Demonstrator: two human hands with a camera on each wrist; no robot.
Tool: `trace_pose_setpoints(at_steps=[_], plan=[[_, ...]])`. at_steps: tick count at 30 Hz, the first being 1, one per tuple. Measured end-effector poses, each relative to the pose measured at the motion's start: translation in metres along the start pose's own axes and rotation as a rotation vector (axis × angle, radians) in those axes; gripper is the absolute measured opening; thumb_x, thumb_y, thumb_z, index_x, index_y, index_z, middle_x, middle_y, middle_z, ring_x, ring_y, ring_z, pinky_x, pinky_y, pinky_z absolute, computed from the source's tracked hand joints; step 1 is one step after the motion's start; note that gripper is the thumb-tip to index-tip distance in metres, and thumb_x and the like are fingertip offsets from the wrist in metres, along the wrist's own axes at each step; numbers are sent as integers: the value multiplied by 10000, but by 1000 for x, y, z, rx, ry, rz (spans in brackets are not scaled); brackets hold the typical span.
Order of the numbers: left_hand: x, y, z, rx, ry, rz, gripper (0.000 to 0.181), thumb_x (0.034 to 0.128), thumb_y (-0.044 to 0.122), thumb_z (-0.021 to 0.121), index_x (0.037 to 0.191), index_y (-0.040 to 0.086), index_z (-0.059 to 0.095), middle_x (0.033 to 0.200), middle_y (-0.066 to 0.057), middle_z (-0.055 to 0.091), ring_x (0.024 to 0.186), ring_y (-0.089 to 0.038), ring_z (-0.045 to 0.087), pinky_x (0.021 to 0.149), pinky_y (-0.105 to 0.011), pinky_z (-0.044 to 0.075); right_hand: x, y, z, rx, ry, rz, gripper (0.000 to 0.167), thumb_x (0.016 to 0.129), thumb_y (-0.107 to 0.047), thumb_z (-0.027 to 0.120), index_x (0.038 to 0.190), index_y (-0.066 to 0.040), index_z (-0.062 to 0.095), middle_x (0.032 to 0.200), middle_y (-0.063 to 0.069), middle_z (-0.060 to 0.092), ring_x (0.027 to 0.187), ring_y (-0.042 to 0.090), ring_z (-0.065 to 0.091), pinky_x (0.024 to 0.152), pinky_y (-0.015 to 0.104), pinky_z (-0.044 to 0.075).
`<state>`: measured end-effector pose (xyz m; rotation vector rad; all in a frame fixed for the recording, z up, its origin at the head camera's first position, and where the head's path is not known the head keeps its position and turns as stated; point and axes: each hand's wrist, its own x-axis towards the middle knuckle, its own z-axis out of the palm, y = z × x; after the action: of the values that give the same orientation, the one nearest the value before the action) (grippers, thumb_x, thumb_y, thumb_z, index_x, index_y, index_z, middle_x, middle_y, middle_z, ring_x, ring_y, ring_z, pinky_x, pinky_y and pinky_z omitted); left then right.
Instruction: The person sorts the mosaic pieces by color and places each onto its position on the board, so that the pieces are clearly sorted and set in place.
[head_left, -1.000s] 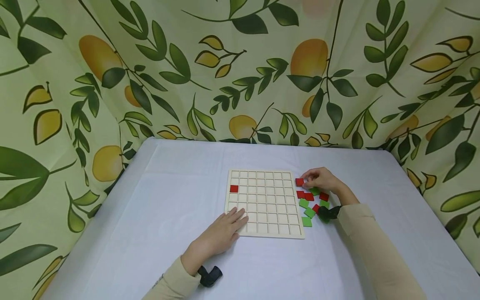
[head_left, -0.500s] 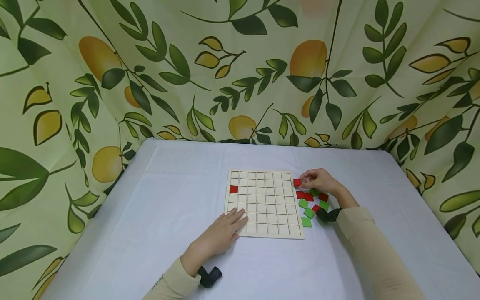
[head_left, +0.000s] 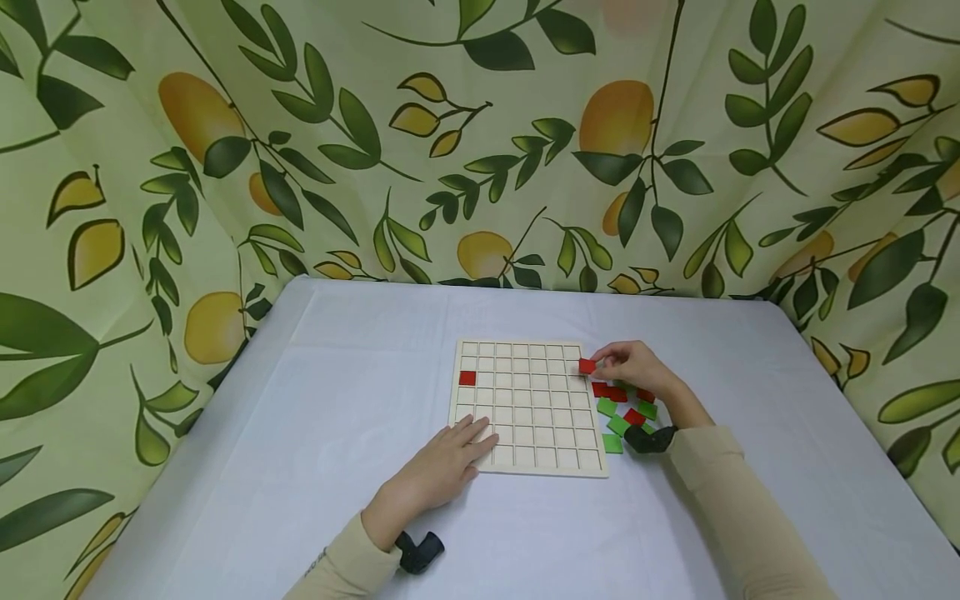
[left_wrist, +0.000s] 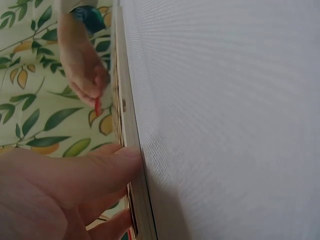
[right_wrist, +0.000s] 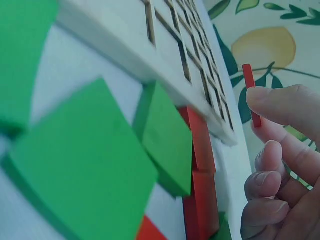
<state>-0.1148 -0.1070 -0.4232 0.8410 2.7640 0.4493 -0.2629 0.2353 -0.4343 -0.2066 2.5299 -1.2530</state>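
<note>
A wooden grid board (head_left: 532, 417) lies on the table, with one red square tile (head_left: 467, 378) in a cell of its left column. My left hand (head_left: 435, 471) rests on the board's near left corner, fingers stretched out over the cells; in the left wrist view its thumb (left_wrist: 112, 167) touches the board's edge. Between thumb and index finger my right hand (head_left: 636, 367) pinches a red tile (right_wrist: 253, 95), raised near the board's right edge. Below that hand several green tiles (right_wrist: 85, 160) and red tiles (right_wrist: 200, 145) lie loose beside the board, some partly covered by the wrist.
White cloth covers the table (head_left: 337, 375). Behind it hangs a leaf-and-fruit patterned curtain (head_left: 480, 167). Each wrist carries a black device, one (head_left: 422, 552) by the left sleeve and another (head_left: 649, 439) above the loose tiles.
The right hand has moved slightly left with the red tile, from beside the board to over its right edge. The left hand has stayed in place.
</note>
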Motion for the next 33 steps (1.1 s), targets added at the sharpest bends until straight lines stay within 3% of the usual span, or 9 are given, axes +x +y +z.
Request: trace_pose_setpoints(at_steps=[20,33], plan=[[1,-1,1,10,-5,7,449,973,152,539,1419,178,491,1564,-97,369,1468,-330,323,1155,-528,356,-9,-19,21,27,5,-72,352,813,-131,751,1077,76,643,707,-31,485,636,71,443,525,175,360],[1,0,1,-3,4,3,448,969,142,543,1414,178,499,1564,-104,368,1467,-335,323,1153,-535,356,-7,-27,29,31,-12,-49,354,812,-171,765,1081,32,658,707,-26,473,670,110,457,530,194,360]])
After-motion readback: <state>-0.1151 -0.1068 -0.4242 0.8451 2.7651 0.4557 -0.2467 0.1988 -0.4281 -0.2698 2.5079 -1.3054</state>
